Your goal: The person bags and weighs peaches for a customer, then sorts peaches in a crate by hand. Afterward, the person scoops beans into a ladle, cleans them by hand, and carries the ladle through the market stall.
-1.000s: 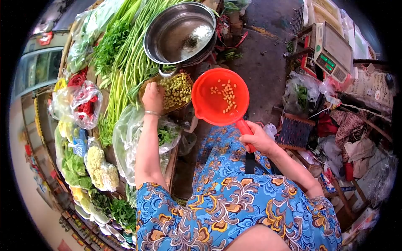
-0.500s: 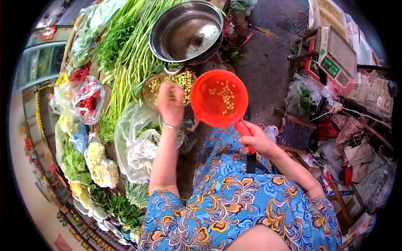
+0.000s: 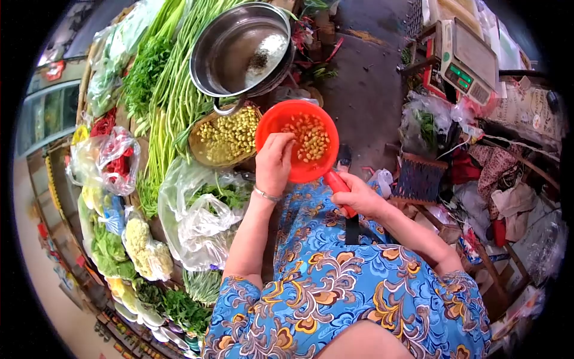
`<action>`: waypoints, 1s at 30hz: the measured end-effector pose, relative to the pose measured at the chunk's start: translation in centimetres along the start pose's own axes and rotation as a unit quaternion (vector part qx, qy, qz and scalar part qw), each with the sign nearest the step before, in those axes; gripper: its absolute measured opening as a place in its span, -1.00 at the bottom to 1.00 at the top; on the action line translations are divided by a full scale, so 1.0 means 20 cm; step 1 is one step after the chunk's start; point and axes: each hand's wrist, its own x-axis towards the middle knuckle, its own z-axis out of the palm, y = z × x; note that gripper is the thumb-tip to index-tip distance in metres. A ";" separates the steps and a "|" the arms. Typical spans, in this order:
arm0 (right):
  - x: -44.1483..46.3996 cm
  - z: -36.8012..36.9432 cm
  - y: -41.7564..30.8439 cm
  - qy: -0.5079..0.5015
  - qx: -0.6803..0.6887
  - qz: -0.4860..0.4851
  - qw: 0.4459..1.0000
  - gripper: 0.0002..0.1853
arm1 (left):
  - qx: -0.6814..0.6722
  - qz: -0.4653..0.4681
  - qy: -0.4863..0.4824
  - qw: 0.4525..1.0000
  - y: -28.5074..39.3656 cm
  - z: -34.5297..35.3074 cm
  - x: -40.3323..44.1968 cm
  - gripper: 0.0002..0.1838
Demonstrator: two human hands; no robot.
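My right hand [image 3: 361, 196] is wrapped round the handle of a red plastic ladle [image 3: 266, 122], holding its bowl level in front of me. Loose small yellowish beans [image 3: 313, 143] lie in the bowl. Over the ladle's left side is my left hand [image 3: 275, 161], its fingers bent and held together above the bowl; whatever they may hold is hidden. Just left of the ladle stands a wicker basket [image 3: 200, 157] with many more yellow-green beans [image 3: 230, 133]. Behind the basket, a large metal pot [image 3: 224, 60] has a little dark matter in its bottom.
Long green beans [image 3: 173, 102] and leafy greens [image 3: 149, 75] cover the stall on the left. Clear plastic bags [image 3: 203, 224] lie nearer me, beside a bagged cauliflower [image 3: 143, 239]. A digital scale [image 3: 469, 57] stands at right above cluttered bags and cloths.
My left hand has moved right, from above the basket to over the ladle. More beans lie in the ladle now. The view has shifted slightly, while my right hand keeps its hold.
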 end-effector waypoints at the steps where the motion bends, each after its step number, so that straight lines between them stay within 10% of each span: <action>1: 0.00 0.00 -0.01 0.000 0.001 0.000 1.000 -0.53 | -0.024 -0.027 0.003 0.999 0.00 0.00 0.00 -0.83; 10: 0.02 -0.01 0.01 -0.007 0.010 0.003 1.000 -0.51 | -0.058 -0.056 -0.025 0.996 0.06 0.00 0.01 -0.77; 16: -0.01 0.00 -0.02 -0.002 0.013 0.017 1.000 -0.50 | 0.163 -0.014 0.160 0.974 -0.17 -0.18 -0.03 -0.71; 23: 0.01 -0.03 0.03 -0.002 0.016 0.008 1.000 -0.46 | 0.430 -0.194 0.030 0.881 -0.47 -0.28 -0.03 -0.14; 30: 0.01 -0.04 0.02 0.003 0.010 0.002 1.000 -0.45 | 0.416 -0.144 0.034 0.897 -0.68 -0.28 -0.05 -0.29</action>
